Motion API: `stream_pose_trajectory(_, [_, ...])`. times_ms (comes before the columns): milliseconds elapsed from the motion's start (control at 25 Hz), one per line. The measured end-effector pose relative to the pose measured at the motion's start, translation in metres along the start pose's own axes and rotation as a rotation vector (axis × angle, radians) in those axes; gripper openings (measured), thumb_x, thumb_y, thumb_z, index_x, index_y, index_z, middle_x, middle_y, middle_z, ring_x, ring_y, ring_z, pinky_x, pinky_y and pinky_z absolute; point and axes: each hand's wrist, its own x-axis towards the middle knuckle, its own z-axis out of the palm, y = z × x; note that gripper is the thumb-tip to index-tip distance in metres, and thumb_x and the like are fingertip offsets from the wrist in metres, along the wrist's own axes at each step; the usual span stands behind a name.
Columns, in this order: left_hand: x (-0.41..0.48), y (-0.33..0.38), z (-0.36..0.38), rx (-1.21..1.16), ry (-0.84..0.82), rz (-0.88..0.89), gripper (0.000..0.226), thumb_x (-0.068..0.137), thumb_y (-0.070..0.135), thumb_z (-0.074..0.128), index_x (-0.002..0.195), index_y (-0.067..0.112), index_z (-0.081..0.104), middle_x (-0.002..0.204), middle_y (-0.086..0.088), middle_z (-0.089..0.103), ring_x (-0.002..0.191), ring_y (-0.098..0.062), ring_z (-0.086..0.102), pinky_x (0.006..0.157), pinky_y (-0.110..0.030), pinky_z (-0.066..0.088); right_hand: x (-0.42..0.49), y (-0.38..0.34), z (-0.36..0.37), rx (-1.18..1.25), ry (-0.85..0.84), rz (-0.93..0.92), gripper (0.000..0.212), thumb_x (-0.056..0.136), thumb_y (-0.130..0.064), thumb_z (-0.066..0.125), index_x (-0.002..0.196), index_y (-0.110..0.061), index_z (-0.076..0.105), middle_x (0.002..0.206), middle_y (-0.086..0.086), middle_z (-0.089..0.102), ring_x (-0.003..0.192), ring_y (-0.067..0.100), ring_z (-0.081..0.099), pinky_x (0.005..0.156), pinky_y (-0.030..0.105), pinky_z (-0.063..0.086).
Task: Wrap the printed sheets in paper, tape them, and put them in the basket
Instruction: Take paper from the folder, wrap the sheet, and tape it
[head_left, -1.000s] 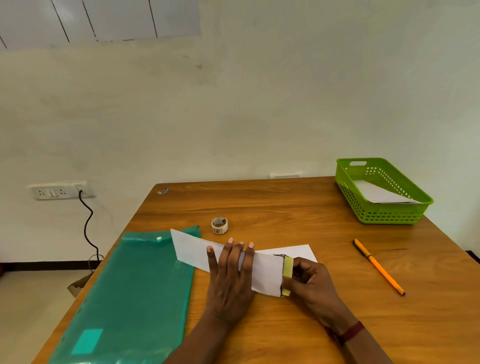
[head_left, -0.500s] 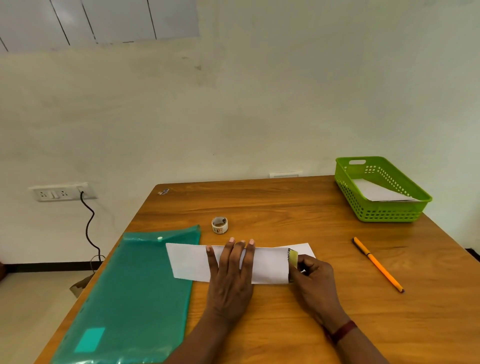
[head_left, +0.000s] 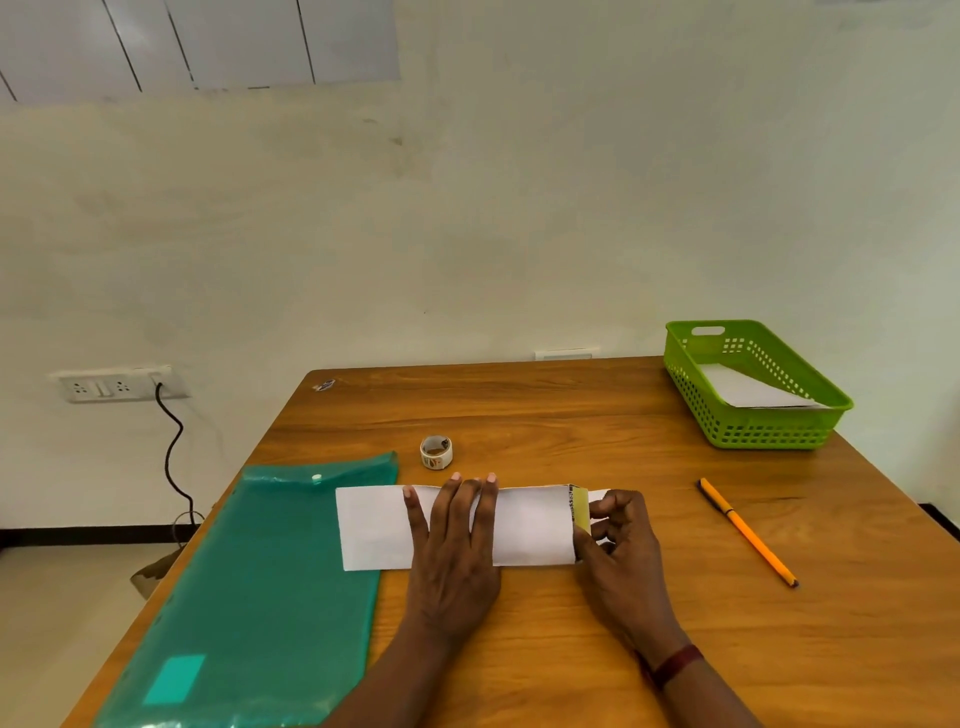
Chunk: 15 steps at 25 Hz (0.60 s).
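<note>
A white paper wrap lies flat on the wooden table, folded around printed sheets whose yellow, dark-edged end sticks out at its right end. My left hand presses flat on the middle of the wrap, fingers spread. My right hand pinches the wrap's right end at the yellow sheets. A small roll of tape stands just beyond the wrap. The green basket sits at the far right with a white packet inside.
A teal plastic folder lies at the left, its right edge under the wrap's left end. An orange pen lies to the right of my right hand. A wall socket with a black cable is beyond the table's left side.
The wrap turned from slanted to level and now lies flat along the table. My right hand shifted up with its end; my left hand stayed pressed on the middle.
</note>
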Motion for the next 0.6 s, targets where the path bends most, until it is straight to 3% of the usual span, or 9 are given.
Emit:
stream_pose_trajectory(160, [-0.001, 0.0, -0.001, -0.017, 0.012, -0.025, 0.099, 0.055, 0.022, 0.075, 0.145, 0.009, 0.034, 0.135, -0.015, 0.04, 0.133, -0.032, 0.035, 0.116, -0.063, 0.004, -0.002, -0.001, 0.0, -0.114, -0.045, -0.142, 0.039, 0.079, 0.009, 0.067, 0.08, -0.03, 0.06, 0.09, -0.011, 0.063, 0.075, 0.012, 0.057, 0.057, 0.017, 0.04])
stream_pose_trajectory(240, [-0.002, 0.0, -0.001, -0.026, 0.014, -0.036, 0.099, 0.056, 0.024, 0.075, 0.145, 0.009, 0.034, 0.135, -0.015, 0.041, 0.131, -0.033, 0.037, 0.116, -0.062, 0.003, -0.001, -0.002, 0.0, -0.147, -0.075, -0.176, 0.031, 0.084, 0.001, 0.066, 0.078, -0.03, 0.065, 0.095, -0.013, 0.066, 0.084, 0.012, 0.061, 0.063, 0.016, 0.044])
stream_pose_trajectory(320, [-0.002, 0.0, -0.001, -0.025, 0.017, -0.042, 0.099, 0.057, 0.027, 0.075, 0.145, 0.008, 0.034, 0.134, -0.016, 0.041, 0.13, -0.033, 0.038, 0.117, -0.062, 0.001, -0.004, -0.005, 0.0, -0.096, -0.169, -0.139, 0.013, 0.093, -0.031, 0.057, 0.086, -0.03, 0.069, 0.101, -0.011, 0.068, 0.094, 0.011, 0.063, 0.071, 0.02, 0.048])
stream_pose_trajectory(440, [-0.002, 0.0, 0.0, -0.034, 0.02, -0.062, 0.099, 0.057, 0.028, 0.076, 0.145, 0.009, 0.034, 0.134, -0.016, 0.042, 0.129, -0.033, 0.038, 0.117, -0.062, -0.001, -0.005, -0.007, -0.001, 0.028, -0.348, 0.034, 0.052, 0.087, -0.069, 0.04, 0.115, -0.033, 0.064, 0.116, -0.019, 0.065, 0.108, 0.001, 0.059, 0.081, 0.019, 0.05])
stream_pose_trajectory(520, [-0.001, 0.0, -0.001, -0.034, 0.02, -0.058, 0.098, 0.058, 0.029, 0.076, 0.145, 0.009, 0.034, 0.135, -0.016, 0.042, 0.129, -0.032, 0.038, 0.118, -0.061, -0.002, -0.005, -0.008, 0.0, -0.029, -0.396, 0.018, 0.047, 0.084, -0.067, 0.054, 0.111, -0.03, 0.069, 0.117, -0.027, 0.058, 0.114, -0.003, 0.053, 0.082, 0.018, 0.051])
stream_pose_trajectory(600, [0.0, 0.0, -0.001, -0.028, 0.023, -0.043, 0.097, 0.059, 0.03, 0.075, 0.145, 0.009, 0.034, 0.135, -0.015, 0.042, 0.129, -0.032, 0.039, 0.117, -0.062, -0.003, -0.002, -0.004, 0.0, -0.108, -0.398, -0.009, 0.03, 0.084, -0.049, 0.067, 0.105, -0.028, 0.074, 0.119, -0.031, 0.054, 0.119, -0.004, 0.049, 0.085, 0.02, 0.053])
